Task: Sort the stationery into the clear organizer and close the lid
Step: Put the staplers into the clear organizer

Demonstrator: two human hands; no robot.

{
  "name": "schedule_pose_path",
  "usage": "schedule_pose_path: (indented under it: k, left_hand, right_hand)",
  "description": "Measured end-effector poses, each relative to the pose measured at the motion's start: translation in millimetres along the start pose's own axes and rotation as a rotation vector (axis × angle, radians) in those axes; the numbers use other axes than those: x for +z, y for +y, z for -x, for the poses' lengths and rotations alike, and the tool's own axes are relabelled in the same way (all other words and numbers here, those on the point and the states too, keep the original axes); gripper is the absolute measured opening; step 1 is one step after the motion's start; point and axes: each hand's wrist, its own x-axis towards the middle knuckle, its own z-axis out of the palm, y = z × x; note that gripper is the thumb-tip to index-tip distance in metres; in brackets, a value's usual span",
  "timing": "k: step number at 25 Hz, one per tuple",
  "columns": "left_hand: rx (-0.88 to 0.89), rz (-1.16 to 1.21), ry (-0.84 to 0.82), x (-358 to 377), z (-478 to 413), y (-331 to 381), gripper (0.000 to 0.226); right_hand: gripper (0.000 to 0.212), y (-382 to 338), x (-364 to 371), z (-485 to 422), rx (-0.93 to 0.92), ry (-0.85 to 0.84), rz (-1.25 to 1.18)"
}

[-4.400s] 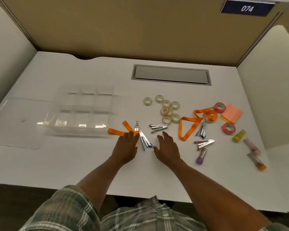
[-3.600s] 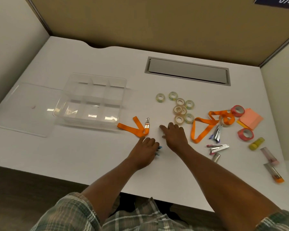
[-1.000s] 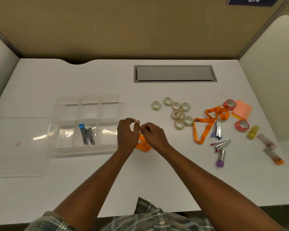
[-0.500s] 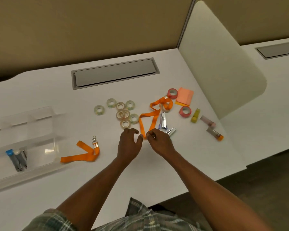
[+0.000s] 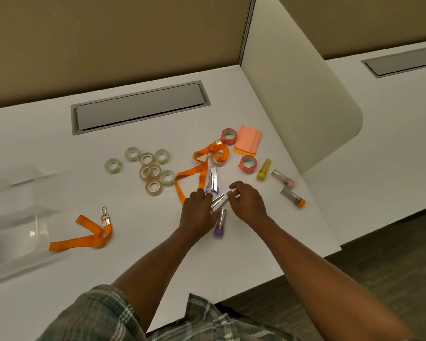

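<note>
**Both hands on a small stapler, organizer off to the left**

Closest to me, a plaid shirt [image 5: 103,313] fills the bottom edge, and two bare forearms reach out from it over the white desk [image 5: 108,279]. The hands meet over a small stapler [image 5: 220,199]. It lies slantwise, its long axis running from near-left to far-right. The right hand [image 5: 247,201] has its fingers curled and pinches the far-right end between thumb and fingertips. The left hand [image 5: 198,214] is bent over the near-left end. The back of that hand hides the contact, so I cannot tell whether it grips or only steadies. Just beside the left hand lies a glue stick [image 5: 220,222] with a purple cap.

The clear organizer [image 5: 20,260] sits well apart to the left, cut off by the edge of view, with a short orange lanyard [image 5: 84,239] lying against its front corner. The lid is out of sight. To my eye the next carry goes leftward across the desk, and the left hand is the nearer one for it.

Just past the hands are a second stapler [image 5: 213,179] and a long orange lanyard [image 5: 198,168] looped beside it. To their left is a cluster of clear tape rolls [image 5: 153,169], and to their right are two pink tape rolls [image 5: 248,163], a yellow tube [image 5: 263,169] and two more tubes. Farther back lie peach sticky notes [image 5: 247,140], then a grey hatch [image 5: 139,108] set into the desk, then the partition [image 5: 293,94].

I can read no brand, label or writing on anything here.
</note>
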Motion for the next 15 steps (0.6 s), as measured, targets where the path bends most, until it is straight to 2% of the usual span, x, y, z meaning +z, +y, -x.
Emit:
schedule_pose_path:
  k: [4, 6, 8, 10, 12, 15]
  left_hand:
    - [-0.022, -0.059, -0.01, 0.8, -2.8, 7.8, 0.038]
    - [-0.034, -0.075, 0.002, -3.4, -1.3, 6.1, 0.032]
    - [-0.051, -0.087, 0.009, -8.9, 2.0, 0.4, 0.031]
    - [-0.07, -0.053, 0.033, -13.1, 6.3, -7.8, 0.032]
    - [-0.115, 0.041, 0.068, -17.5, 12.7, -14.5, 0.03]
    - [-0.251, 0.247, 0.1, -27.5, 22.3, -22.1, 0.03]
  right_hand:
    - [0.05, -22.6, 0.9, -30.0, -0.155, -0.069, 0.17]
    - [0.064, -32.0, 5.0, -43.7, -0.276, -0.18, 0.371]
    - [0.066, -37.2, 8.4, -54.8, -0.353, -0.28, 0.543]
    - [0.057, -39.2, 13.8, -62.4, -0.322, -0.293, 0.57]
    - [0.049, -43.2, 20.9, -66.4, -0.207, -0.24, 0.462]
    - [0.048, -50.4, 32.5, -66.6, -0.121, -0.198, 0.39]
